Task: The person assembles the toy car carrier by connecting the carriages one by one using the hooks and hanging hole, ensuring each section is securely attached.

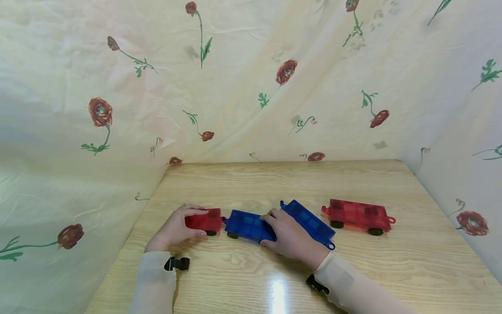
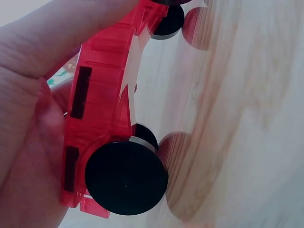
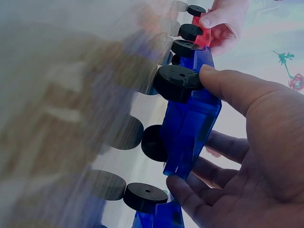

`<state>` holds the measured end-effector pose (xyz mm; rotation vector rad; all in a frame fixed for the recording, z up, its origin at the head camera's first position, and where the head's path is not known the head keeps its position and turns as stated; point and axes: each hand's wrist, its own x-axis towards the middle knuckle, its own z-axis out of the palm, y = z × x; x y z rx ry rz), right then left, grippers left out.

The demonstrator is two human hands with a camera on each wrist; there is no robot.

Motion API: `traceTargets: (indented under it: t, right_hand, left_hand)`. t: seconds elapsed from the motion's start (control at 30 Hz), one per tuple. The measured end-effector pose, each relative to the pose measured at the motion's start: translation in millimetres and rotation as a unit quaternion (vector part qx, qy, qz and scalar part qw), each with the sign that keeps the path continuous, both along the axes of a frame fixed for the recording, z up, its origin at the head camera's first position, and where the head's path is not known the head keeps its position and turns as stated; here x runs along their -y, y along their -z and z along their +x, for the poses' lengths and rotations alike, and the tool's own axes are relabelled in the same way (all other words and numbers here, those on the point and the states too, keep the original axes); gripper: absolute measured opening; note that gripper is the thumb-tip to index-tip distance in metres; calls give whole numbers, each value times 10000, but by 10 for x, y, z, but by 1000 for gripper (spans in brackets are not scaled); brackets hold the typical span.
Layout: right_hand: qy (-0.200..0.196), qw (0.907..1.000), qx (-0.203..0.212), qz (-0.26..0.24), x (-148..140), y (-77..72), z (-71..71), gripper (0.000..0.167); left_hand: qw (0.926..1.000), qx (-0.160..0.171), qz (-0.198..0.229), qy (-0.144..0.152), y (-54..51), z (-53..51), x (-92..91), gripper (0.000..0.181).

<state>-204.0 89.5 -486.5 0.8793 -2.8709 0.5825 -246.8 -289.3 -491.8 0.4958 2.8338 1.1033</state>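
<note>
My left hand [image 1: 178, 226] holds a translucent red toy car [image 1: 208, 220] at the table's left, thumb on the near side and fingers on the far side. Its black wheels [image 2: 126, 178] show at the tabletop in the left wrist view. Right beside it, a translucent blue toy car [image 1: 245, 224] lies end to end with the red one, their couplings meeting; whether they are hooked I cannot tell. My right hand [image 1: 290, 237] grips the blue car's right end between thumb and fingers. Behind that hand stands a second blue toy car [image 1: 310, 222], set at an angle and partly hidden.
Farther right stands another red toy car [image 1: 358, 214], with a coupling at each end. All rest on a light wooden table [image 1: 235, 283]. A floral cloth [image 1: 243, 87] hangs along the back and both sides. Black straps [image 1: 177, 264] sit at the wrists.
</note>
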Motion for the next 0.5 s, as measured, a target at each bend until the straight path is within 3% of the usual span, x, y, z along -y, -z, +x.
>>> traceTargets:
  t: [0.5]
  right_hand:
    - [-71, 10000, 45, -11, -78, -58, -24, 67]
  left_hand:
    - [10000, 62, -32, 67, -10, 9, 27, 64]
